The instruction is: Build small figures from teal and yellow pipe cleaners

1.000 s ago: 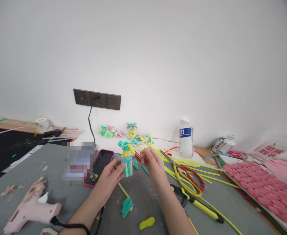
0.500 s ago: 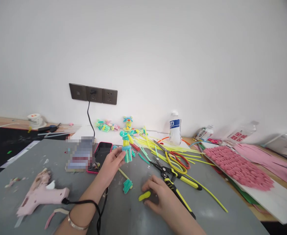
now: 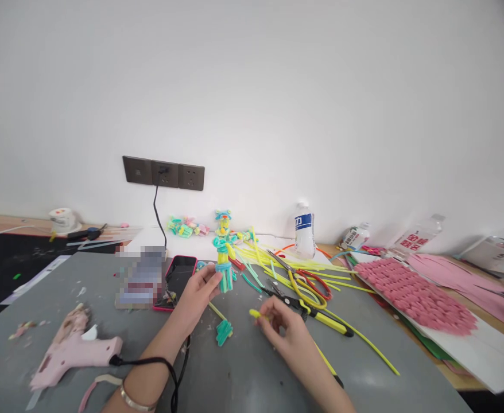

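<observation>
Over grey table (image 3: 243, 381), left hand (image 3: 197, 293) pinches toy (image 3: 225, 280); right of it, right hand (image 3: 285, 327) pinches yellow piece (image 3: 254, 313), which loosening could drop.

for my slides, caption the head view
Left hand holds teal and yellow fuzzy figure, right hand pinches small yellow fuzzy piece.

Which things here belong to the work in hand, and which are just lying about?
Likely part of the work:
teal and yellow figure in the left hand
small yellow piece in the right hand
yellow stems, scissors, glue gun

Apparently just lying about:
phone
upright bottle
pink woven piece
</observation>
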The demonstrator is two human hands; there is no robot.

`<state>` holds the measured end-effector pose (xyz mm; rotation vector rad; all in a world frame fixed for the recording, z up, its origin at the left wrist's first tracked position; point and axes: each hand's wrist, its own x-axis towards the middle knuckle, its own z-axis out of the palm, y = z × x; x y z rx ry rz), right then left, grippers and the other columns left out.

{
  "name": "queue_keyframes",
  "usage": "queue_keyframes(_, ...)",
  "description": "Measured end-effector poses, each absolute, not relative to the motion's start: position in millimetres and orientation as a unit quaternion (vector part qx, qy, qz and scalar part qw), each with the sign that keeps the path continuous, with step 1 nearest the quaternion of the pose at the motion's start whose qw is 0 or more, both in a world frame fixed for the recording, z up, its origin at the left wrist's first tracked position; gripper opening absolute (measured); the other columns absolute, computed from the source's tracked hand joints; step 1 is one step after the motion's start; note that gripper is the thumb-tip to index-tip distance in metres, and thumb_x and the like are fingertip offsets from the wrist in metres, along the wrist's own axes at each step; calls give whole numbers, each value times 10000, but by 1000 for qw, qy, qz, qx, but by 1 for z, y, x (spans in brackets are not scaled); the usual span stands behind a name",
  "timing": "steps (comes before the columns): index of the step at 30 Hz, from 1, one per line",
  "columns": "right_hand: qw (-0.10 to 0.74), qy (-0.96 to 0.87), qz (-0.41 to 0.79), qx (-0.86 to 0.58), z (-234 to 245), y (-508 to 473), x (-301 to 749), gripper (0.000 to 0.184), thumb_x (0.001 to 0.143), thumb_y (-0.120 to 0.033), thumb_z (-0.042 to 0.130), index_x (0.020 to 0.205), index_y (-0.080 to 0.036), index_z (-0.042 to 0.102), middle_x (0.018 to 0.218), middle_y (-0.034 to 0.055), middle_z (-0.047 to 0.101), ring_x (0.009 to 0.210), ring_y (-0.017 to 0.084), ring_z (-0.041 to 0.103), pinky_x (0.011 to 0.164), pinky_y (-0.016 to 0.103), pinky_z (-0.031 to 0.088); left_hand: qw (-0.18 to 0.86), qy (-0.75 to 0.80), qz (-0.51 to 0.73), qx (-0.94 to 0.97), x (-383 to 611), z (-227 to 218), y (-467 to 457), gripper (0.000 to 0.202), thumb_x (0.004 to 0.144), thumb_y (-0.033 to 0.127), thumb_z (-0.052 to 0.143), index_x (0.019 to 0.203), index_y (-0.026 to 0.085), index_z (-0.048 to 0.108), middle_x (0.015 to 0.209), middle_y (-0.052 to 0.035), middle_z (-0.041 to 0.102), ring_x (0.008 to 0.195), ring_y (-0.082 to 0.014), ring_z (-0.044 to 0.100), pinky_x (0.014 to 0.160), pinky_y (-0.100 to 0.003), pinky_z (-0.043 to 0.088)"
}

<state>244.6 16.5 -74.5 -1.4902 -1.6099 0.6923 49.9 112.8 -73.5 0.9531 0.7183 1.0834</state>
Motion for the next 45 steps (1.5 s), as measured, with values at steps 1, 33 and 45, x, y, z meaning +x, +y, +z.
queue_keyframes(1,455,-613,282,-582,-70,24,245,125,857,-299,579,790,-195,561,638,-15,552,558,139,490,526,241,375,691,326,484,426,50,-73,113,428,661,493,830,926,181,707,972,-55,727,889,-178,658,781,-259,503)
queue_keyframes(33,724,-591,-12,-354,-60,92,180,230,826,12,579,842,-213,541,743,-13,507,691,149,504,594,280,413,657,321,490,474,50,-65,105,389,599,240,883,964,196,757,997,-69,754,1050,-278,656,895,-339,527)
queue_keyframes(45,691,-637,-47,-340,-52,83,178,284,797,43,586,903,-220,590,698,-13,516,600,134,481,511,250,384,671,319,487,459,51,-59,103,399,541,188,907,907,210,748,971,-54,741,1008,-289,671,900,-366,543)
